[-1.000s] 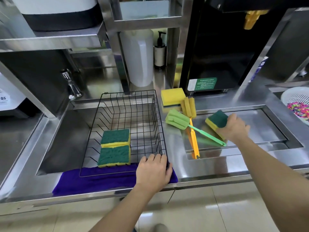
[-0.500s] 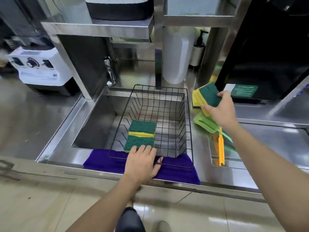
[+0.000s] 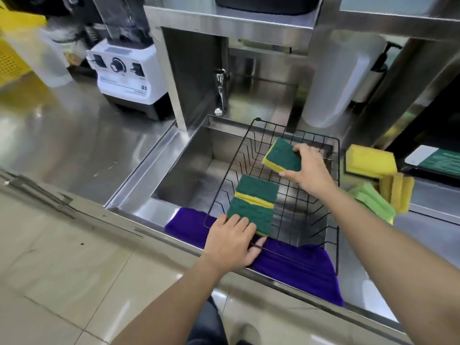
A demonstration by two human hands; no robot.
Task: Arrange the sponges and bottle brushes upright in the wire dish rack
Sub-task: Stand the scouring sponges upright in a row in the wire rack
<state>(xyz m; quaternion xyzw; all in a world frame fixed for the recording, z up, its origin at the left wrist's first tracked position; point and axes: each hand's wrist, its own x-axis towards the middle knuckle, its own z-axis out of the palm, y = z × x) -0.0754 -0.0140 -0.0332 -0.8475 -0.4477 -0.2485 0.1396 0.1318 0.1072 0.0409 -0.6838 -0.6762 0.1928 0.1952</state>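
Right hand (image 3: pixel 310 174) pinches a green-and-yellow scouring sponge (image 3: pixel 282 158) above the black wire dish rack (image 3: pixel 336 195), toward its 12 o'clock end. Left hand (image 3: pixel 232 241) clasps the 6 o'clock rim. Advice: lower the sponge edge-first between tines, behind the two standing sponges (image 3: pixel 252 202).

In my black wire dish rack (image 3: pixel 333 155), two green-and-yellow sponges (image 3: pixel 254 204) stand together at its front-left. I hold a third green-topped yellow sponge (image 3: pixel 282 158) tilted above its rear. Right of the rack lie another yellow sponge (image 3: pixel 371 161) and green and yellow bottle brushes (image 3: pixel 383 195).
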